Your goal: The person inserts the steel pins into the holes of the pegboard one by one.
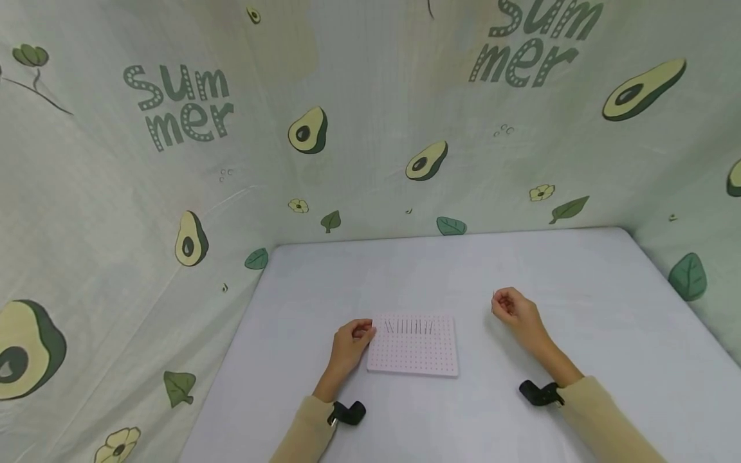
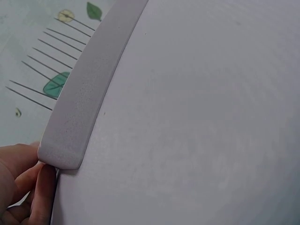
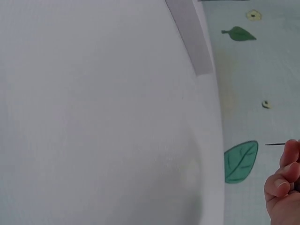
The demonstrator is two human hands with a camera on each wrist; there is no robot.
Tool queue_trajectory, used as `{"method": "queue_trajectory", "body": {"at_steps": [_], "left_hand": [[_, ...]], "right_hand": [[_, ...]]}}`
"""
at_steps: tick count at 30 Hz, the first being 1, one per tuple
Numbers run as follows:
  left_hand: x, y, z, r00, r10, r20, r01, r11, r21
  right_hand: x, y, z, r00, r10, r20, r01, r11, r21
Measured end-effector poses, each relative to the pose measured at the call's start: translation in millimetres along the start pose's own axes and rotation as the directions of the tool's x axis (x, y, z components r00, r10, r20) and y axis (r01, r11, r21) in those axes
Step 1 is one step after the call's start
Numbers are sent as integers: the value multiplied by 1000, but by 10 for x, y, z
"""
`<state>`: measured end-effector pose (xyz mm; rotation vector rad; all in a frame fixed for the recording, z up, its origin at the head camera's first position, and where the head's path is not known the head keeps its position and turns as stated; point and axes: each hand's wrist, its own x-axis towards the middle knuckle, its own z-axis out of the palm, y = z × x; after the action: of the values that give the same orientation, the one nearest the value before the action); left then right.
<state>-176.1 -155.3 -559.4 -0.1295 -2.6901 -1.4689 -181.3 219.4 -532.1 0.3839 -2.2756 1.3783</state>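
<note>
A pale pink pegboard [image 1: 413, 360] with rows of small holes lies on the table. Several thin dark needles [image 2: 61, 51] stand in a row near its far edge, some of them leaning. My left hand [image 1: 350, 344] grips the board's left edge with finger and thumb; in the left wrist view its fingers [image 2: 44, 187] touch the end of the board [image 2: 84, 93]. To the right of the board, raised over the table, my right hand [image 1: 518, 315] pinches one thin needle [image 3: 274, 144]. Its fingers are curled, and part of that needle is hidden by them.
The board and hands are over a white-covered table [image 1: 428, 276]. Behind and to the left hangs a pale cloth [image 1: 359, 77] printed with avocados, leaves and lettering. Each wrist carries a black camera mount, such as the right one [image 1: 539, 392].
</note>
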Motion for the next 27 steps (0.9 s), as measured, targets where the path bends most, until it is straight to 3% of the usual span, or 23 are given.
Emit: {"method": "queue_trajectory", "body": {"at_steps": [12,20,27], "left_hand": [[5,17,-10,1000,-9,0,9,1000,-4],[-1,26,-23,1000,-14,-1,14,1000,9],[11,20,-27,1000,-3,4,3,1000,10]], "right_hand": [[31,-185,395,987,-64,150,52,995,84],[-7,-260,658,951,-145,274,112,985,134],[-50,-290,772,933,-146,330,105,985,140]]}}
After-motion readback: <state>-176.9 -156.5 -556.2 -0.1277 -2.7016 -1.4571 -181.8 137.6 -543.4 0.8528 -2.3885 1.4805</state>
